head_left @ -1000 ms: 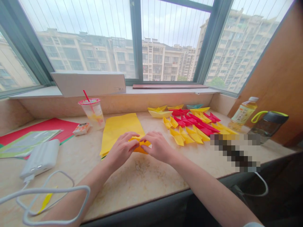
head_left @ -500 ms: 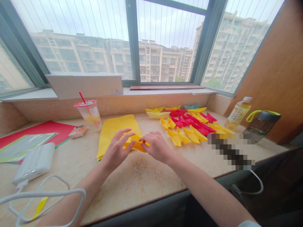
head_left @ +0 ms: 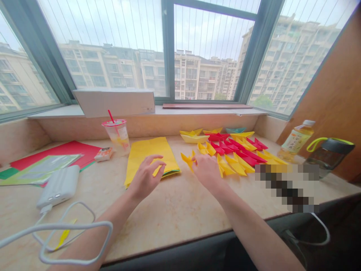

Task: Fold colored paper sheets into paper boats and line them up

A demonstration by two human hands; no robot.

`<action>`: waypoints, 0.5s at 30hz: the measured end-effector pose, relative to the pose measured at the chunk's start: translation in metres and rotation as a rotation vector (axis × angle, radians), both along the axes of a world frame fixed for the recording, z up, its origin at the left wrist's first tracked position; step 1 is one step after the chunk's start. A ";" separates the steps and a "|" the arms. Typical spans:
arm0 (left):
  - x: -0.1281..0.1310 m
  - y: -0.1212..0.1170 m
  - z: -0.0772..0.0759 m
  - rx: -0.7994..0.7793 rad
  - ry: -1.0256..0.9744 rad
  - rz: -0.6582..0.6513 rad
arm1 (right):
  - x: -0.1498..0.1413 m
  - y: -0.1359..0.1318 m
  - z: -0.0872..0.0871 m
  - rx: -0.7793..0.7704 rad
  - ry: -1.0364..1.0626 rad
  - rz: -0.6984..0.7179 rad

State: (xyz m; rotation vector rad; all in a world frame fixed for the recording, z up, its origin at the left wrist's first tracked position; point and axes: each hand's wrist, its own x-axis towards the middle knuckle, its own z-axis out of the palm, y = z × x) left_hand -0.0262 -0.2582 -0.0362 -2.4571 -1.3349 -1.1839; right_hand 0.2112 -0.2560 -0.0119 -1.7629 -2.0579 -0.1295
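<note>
My right hand (head_left: 207, 170) pinches a folded yellow paper boat (head_left: 186, 161), just left of the rows of folded boats; my fingers cover part of it. My left hand (head_left: 148, 175) hovers over the lower edge of a stack of yellow paper (head_left: 153, 146), its fingers curved and apart with nothing in them. Green sheet edges peek out at the stack's lower right corner. Several red boats (head_left: 222, 147), several yellow boats (head_left: 235, 164) and one teal boat (head_left: 236, 130) stand grouped beyond my right hand.
Behind the stack stands a plastic cup (head_left: 117, 137) with a red straw, beside a small box (head_left: 103, 154). At left lie red sheets (head_left: 84, 150), a white power bank (head_left: 59, 186) and a looping cable (head_left: 76, 226). A drink bottle (head_left: 296, 141) and dark water bottle (head_left: 328, 158) stand right.
My right hand has carried the yellow boat rightward, away from the paper stack toward the other boats. My left hand has let go of it and stays over the stack. The view has shifted left.
</note>
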 end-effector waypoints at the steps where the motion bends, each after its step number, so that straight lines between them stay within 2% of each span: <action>1: 0.000 0.000 0.000 -0.009 0.001 -0.002 | 0.002 0.000 0.001 -0.028 -0.025 -0.032; 6: 0.001 -0.001 0.001 -0.036 0.001 -0.013 | 0.010 0.002 -0.002 -0.105 -0.148 -0.113; 15: 0.002 -0.002 0.000 -0.061 -0.007 -0.036 | 0.012 0.002 -0.004 -0.126 -0.217 -0.122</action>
